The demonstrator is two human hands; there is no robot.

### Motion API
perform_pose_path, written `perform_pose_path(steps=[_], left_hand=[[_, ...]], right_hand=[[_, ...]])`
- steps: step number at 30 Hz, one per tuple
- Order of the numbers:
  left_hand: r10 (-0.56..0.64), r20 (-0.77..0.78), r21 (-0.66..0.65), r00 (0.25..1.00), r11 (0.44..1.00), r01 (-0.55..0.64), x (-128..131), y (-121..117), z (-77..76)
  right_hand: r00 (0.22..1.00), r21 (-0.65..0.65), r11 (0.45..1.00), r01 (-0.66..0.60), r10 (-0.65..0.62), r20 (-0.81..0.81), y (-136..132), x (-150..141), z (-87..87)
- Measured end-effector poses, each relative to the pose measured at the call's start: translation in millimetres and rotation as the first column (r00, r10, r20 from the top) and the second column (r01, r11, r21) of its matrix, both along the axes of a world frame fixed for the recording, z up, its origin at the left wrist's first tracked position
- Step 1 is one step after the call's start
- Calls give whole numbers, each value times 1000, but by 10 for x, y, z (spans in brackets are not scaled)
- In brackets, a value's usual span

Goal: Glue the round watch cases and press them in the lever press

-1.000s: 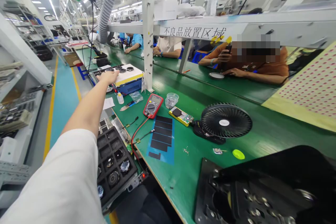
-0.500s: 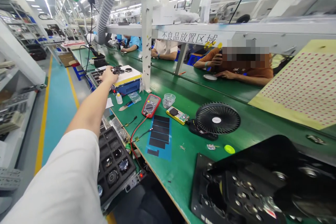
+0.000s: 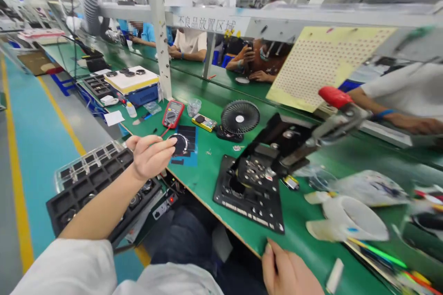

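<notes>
Left of the press (image 3: 254, 189), the left hand (image 3: 154, 152) holds a black disc (image 3: 180, 145) up over a blue sheet (image 3: 192, 157). Its grip is pinched on the disc, with the thumb and fingers at its edge. So the picking up looks done. The putting down is not done yet, because the disc is still in the air above the tabletop (image 3: 206, 166).

At the near edge of the tabletop, just in front of the press, is the right hand (image 3: 289, 269). Its fingers are bent, but I can't tell if its grip is apart or together, or if it has hold of something.

The press has its red handle (image 3: 334, 97) up high, and I see no disc in it, so no pressing seems to be going on.

Far left of the press and behind it, more discs (image 3: 129, 73) lie on top of a blue box (image 3: 143, 95). Left of the press and nearer, a black tray (image 3: 57, 203) has round parts (image 3: 134, 201) in some pockets. I can't tell which ones are finished.
</notes>
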State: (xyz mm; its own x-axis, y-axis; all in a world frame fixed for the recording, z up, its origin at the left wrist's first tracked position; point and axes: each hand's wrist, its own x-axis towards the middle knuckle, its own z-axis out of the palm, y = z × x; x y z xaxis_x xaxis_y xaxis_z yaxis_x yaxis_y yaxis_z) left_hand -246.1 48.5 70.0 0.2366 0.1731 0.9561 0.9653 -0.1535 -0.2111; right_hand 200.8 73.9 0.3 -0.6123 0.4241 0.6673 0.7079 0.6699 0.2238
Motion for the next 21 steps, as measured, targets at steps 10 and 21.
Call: perform_pose_path(steps=[10, 21], left_hand=[[-328, 116, -71, 937, 939, 337, 1494, -156, -436], [-484, 337, -213, 807, 796, 567, 2144, -174, -575]], right_hand=[[868, -530, 815, -236, -68, -492, -287, 0, 82], [430, -561, 248, -790, -428, -795, -452, -198, 335]])
